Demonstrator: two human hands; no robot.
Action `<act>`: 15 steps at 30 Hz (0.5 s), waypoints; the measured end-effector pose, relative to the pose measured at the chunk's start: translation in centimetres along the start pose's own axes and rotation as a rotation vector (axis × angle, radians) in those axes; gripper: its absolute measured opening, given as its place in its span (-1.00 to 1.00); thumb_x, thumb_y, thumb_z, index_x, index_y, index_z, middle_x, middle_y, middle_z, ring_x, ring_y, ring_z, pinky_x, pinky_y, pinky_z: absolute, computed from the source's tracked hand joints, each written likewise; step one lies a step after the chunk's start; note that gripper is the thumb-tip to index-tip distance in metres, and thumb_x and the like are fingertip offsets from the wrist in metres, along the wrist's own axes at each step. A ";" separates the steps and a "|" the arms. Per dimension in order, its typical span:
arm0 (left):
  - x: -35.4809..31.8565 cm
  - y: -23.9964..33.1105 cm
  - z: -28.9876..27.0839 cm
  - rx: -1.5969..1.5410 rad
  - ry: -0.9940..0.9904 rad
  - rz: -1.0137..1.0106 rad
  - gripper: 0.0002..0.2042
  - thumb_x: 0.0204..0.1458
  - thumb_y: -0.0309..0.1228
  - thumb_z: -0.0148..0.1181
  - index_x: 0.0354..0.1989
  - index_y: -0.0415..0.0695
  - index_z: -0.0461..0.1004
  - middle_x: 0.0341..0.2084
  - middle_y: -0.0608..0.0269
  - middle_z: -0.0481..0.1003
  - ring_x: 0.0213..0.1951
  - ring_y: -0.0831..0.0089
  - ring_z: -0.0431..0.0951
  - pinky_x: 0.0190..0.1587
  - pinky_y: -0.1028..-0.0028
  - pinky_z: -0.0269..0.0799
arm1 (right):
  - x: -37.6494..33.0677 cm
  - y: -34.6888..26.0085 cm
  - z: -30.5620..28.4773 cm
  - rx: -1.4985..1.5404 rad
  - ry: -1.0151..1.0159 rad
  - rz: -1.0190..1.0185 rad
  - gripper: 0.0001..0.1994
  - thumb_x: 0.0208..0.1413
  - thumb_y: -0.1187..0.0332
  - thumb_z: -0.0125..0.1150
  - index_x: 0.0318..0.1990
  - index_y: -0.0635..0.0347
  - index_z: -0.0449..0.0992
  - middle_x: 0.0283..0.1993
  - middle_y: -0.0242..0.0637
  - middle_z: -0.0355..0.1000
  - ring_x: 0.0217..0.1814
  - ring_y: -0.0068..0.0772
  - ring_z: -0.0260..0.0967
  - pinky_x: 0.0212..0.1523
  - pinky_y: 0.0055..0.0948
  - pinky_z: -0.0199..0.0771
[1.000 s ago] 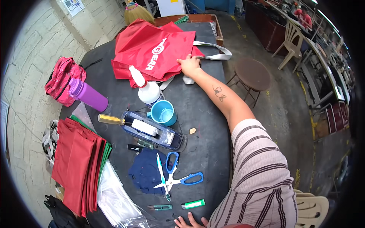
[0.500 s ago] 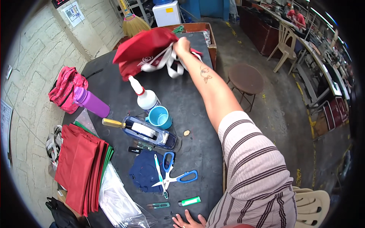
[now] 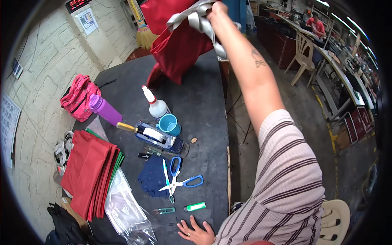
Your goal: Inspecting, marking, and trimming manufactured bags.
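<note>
My right hand (image 3: 217, 11) is raised high at the top of the view, gripping the grey straps (image 3: 196, 16) of a red tote bag (image 3: 179, 45). The bag hangs in the air above the far end of the dark table (image 3: 204, 106). My left hand (image 3: 197, 232) lies flat on the table's near edge, fingers spread and holding nothing. A green lighter (image 3: 194, 207) and a small green snipper (image 3: 164, 211) are just beyond it.
On the table lie blue-handled scissors (image 3: 179, 179) on a navy cloth (image 3: 152, 177), a tape dispenser (image 3: 157, 136), a teal cup (image 3: 169, 124), a glue bottle (image 3: 155, 105), a purple bottle (image 3: 104, 109), stacked red bags (image 3: 90, 171), a clear plastic bag (image 3: 126, 208) and a pink backpack (image 3: 78, 98). Plastic chairs stand to the right.
My right hand has lifted the red bag by its straps from flat on the table up into the air. My left hand has stayed on the table's edge.
</note>
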State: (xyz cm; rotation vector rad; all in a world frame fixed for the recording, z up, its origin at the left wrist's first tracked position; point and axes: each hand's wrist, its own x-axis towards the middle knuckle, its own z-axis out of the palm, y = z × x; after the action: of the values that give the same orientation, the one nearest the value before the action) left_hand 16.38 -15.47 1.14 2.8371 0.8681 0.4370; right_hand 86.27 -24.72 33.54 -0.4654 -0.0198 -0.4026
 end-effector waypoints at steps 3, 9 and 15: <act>-0.1 0.3 -0.5 -0.019 -0.042 0.021 -0.42 -0.07 -0.12 0.12 0.18 0.01 0.23 0.18 -0.09 0.14 0.30 -0.01 -0.05 0.24 -0.13 -0.21 | 3.5 -7.3 2.1 0.057 -0.504 0.153 -0.69 0.16 0.35 -0.29 -0.28 0.26 0.45 -0.35 -0.13 0.45 -0.36 -0.25 0.44 -0.32 -0.26 0.51; -0.6 0.0 -0.4 -0.082 -0.087 0.019 -0.48 -0.04 -0.25 0.06 0.14 -0.12 0.25 0.17 -0.19 0.10 0.28 -0.12 -0.06 0.25 -0.09 -0.30 | -9.1 -12.6 6.5 -0.017 -0.365 0.111 -0.72 0.17 0.34 -0.25 -0.25 0.25 0.45 -0.34 -0.21 0.44 -0.36 -0.34 0.43 -0.38 -0.38 0.48; -1.6 -0.9 -0.6 -0.265 0.018 -0.016 -0.40 -0.06 -0.22 0.14 0.19 -0.12 0.18 0.17 -0.16 0.09 0.27 -0.09 -0.04 0.27 -0.04 -0.29 | -19.7 -14.0 6.0 -0.079 -0.581 0.307 -0.72 0.16 0.34 -0.23 -0.23 0.27 0.44 -0.32 -0.19 0.44 -0.35 -0.33 0.43 -0.35 -0.36 0.49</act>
State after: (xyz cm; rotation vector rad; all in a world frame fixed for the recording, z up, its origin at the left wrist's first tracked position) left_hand 14.51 -15.61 1.11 2.5860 0.7721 0.5339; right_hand 63.22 -26.19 42.87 -0.6402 -0.4913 0.0439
